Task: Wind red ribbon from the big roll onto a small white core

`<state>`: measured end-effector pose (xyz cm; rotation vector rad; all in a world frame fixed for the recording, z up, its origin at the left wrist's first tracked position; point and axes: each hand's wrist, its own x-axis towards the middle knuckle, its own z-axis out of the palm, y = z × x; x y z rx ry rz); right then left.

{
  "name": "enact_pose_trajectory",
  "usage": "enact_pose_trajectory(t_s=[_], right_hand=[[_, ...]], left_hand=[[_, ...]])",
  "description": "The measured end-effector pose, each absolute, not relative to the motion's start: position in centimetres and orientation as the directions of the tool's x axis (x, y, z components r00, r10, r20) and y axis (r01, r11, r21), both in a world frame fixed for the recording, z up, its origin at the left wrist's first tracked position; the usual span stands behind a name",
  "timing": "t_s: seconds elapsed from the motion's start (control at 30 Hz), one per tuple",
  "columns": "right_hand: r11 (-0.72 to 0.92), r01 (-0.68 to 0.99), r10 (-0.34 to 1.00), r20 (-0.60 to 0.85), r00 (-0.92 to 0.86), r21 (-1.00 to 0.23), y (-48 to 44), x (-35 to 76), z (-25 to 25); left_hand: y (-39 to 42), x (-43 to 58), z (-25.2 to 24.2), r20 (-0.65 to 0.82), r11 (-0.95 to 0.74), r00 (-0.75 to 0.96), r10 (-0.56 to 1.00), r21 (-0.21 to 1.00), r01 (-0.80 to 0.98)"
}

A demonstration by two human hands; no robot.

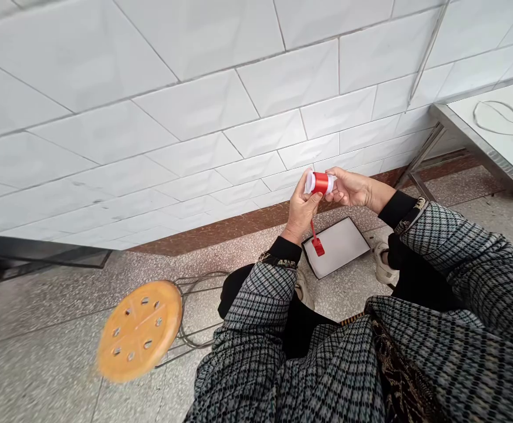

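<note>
A white spool wound with red ribbon (pixel 320 183) is held up in front of me. The fingers of my left hand (pixel 303 205) are closed round its left end. My right hand (pixel 354 187) is at its right end, with thumb and fingertips against the white rim. From the spool a strip of red ribbon hangs to a small red piece (pixel 317 246), seen over a white panel with a dark edge (pixel 340 245) between my feet.
An orange round stool (pixel 140 330) with wire legs stands on the speckled floor at left. A metal-edged table (pixel 503 117) with a white cable is at right. White tiled wall (pixel 239 106) rises ahead. A dark frame (pixel 40 258) is at far left.
</note>
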<state>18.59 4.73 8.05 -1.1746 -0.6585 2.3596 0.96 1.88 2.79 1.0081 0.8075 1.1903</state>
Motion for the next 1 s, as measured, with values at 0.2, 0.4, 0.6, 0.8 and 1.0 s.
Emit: enact_pose_trajectory(t_s=[0.2, 0.4, 0.6, 0.8, 1.0], right_hand=[[-0.801, -0.115, 0.537, -0.621, -0.571, -0.587, 4.2, 18.2, 7.9], [-0.339, -0.026, 0.895, -0.314, -0.315, -0.94, 3.2, 17.8, 8.6], [0.1, 0.158, 0.974, 0.064, -0.215, -0.982, 2.9, 16.7, 7.1], [0.145, 0.231, 0.989, 0.134, -0.064, -0.962, 4.0, 17.0, 6.5], [-0.118, -0.066, 0.992, -0.114, -0.056, -0.991, 4.6, 17.0, 7.5]], left_hand=[[1.9, 1.1, 2.9, -0.022, 0.133, 0.223, 0.975, 0.857, -0.497], [1.8, 1.2, 3.1, -0.048, 0.136, 0.165, 0.985, 0.801, -0.583], [1.8, 1.7, 3.4, -0.088, 0.15, 0.141, 0.986, 0.838, -0.525], [1.5, 2.4, 3.3, -0.107, 0.128, 0.073, 0.992, 0.885, -0.448], [1.3, 2.0, 3.0, -0.022, 0.039, 0.061, 0.998, 0.955, -0.294]])
